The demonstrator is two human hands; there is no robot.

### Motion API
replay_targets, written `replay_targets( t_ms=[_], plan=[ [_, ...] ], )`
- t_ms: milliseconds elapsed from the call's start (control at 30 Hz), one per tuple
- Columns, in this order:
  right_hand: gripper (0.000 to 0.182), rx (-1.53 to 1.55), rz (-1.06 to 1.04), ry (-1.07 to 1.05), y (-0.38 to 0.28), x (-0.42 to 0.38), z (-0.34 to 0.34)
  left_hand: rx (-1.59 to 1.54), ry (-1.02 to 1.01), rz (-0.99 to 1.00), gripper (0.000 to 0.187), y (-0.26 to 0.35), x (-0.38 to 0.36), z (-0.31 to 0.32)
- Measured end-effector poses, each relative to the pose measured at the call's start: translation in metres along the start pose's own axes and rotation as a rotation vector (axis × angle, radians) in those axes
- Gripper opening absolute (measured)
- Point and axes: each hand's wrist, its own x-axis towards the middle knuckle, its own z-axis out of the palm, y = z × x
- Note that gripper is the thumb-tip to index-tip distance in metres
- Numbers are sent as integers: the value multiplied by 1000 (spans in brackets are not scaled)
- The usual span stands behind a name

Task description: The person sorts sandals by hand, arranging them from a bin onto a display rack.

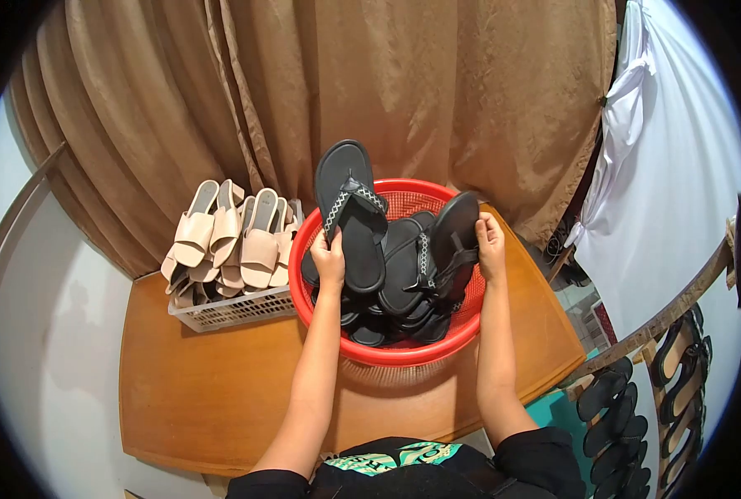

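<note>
My left hand [329, 259] is closed on the side of a black thong sandal [355, 249], whose strap carries a white zigzag trim. That sandal is tilted up, its toe end above the rim of the red plastic basket [376, 357]. Over the basket's right side, my right hand [491, 247] grips a second black sandal [456, 229] by its edge, also with a white-patterned strap. Several more black sandals [402, 266] lie piled inside the basket beneath both hands.
A pale plastic crate [236, 313] of beige slide sandals [260, 247] stands left of the basket on the wooden table [212, 382]. Brown curtains [387, 91] hang behind. Racks of black sandals [611, 416] stand at the lower right, near a white cloth [678, 166].
</note>
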Motion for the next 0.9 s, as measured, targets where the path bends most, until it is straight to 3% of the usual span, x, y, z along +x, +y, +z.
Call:
replay_targets(
  t_ms=[133,267,367,500,800,900],
  plan=[
    [20,-97,-169,252,-13,16,12,-48,9,16,13,9,-5,13],
    [19,-295,-165,262,-35,30,15,-132,-59,-117,22,24,-14,21],
    [18,-277,-156,260,-53,23,19,-207,-105,-199,24,33,-30,21],
    [15,-184,-258,319,-66,-7,23,-262,-136,-220,25,54,-61,19],
    [15,-146,-172,426,-135,-116,23,-338,-345,-317,22,107,-128,4],
    [16,-298,-197,520,-162,-158,29,-380,-402,-323,20,126,-158,-1]
  ],
)
